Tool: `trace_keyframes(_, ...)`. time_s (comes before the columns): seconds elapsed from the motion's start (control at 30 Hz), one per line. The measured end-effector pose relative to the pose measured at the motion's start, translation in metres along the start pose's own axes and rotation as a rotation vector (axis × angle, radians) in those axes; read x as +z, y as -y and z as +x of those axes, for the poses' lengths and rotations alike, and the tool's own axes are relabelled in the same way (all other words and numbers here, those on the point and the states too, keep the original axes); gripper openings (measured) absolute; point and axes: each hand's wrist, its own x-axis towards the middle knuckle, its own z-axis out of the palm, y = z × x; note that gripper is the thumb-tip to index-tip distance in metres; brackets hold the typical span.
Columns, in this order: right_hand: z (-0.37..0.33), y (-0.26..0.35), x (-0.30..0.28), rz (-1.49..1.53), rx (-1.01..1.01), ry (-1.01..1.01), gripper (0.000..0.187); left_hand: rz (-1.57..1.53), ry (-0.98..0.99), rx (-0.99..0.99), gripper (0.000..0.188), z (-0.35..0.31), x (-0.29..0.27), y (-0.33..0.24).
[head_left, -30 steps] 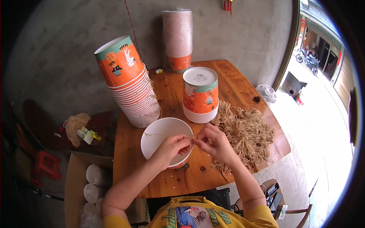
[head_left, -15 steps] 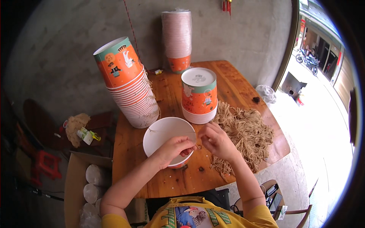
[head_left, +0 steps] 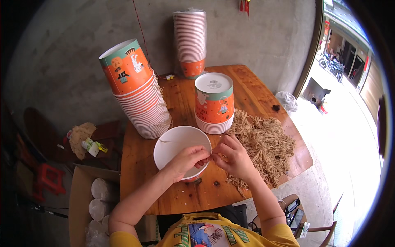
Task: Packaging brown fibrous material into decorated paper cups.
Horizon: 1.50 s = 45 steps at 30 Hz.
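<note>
A white-lined orange paper bucket [head_left: 175, 138] stands mouth up near the table's front edge. A thin tan string [head_left: 181, 142] runs across its mouth to the right rim. There my left hand [head_left: 187, 161] is closed in a pinch at the string. My right hand [head_left: 233, 158] meets it, thumb and fingers pinched at the string's end; the exact loop or knot is hidden by the fingers. Right of my right hand lies a loose heap of tan strings [head_left: 263, 148]. Behind the bucket, a short stack of upside-down buckets [head_left: 214, 107] rests on the wood.
A tall leaning stack of nested buckets [head_left: 142, 107], with strings along its side, stands at left. A plastic-wrapped stack [head_left: 190, 41] is at the back of the wooden table [head_left: 160, 197]. A cardboard box [head_left: 80, 197] with wrapped white rolls sits lower left; a red stool [head_left: 51, 179] is farther left.
My right hand has come slightly down and left, and its fingertips now meet those of my left hand at the bucket's rim. My left hand has hardly moved.
</note>
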Motion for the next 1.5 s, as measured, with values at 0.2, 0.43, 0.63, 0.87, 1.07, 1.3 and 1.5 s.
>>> trace_keyframes(0.2,-0.006,0.012,0.01,-0.052,0.145,-0.098,0.012,-0.017,0.008,-0.008,0.018,-0.002,0.0,0.001)
trace_keyframes(0.43,-0.013,0.017,0.021,0.003,0.147,-0.122,0.016,-0.201,-0.008,-0.05,0.015,-0.002,-0.001,0.005)
trace_keyframes(0.63,-0.014,0.017,0.012,-0.134,0.08,-0.041,0.022,-0.284,0.042,-0.084,0.017,-0.009,-0.008,-0.002)
trace_keyframes(0.87,-0.013,0.016,0.006,-0.191,0.003,-0.007,0.025,-0.192,-0.004,-0.031,0.018,-0.012,-0.004,-0.002)
trace_keyframes(1.07,-0.014,0.013,0.01,0.189,0.275,-0.048,0.015,-0.07,0.005,0.005,0.025,-0.013,-0.002,-0.007)
trace_keyframes(1.3,-0.006,0.018,0.009,0.148,0.328,0.022,0.013,0.188,-0.095,0.154,0.031,-0.014,0.005,-0.008)
trace_keyframes(1.5,-0.008,0.018,0.013,0.206,0.377,0.004,0.014,0.247,-0.085,0.266,0.031,-0.013,0.007,-0.008)
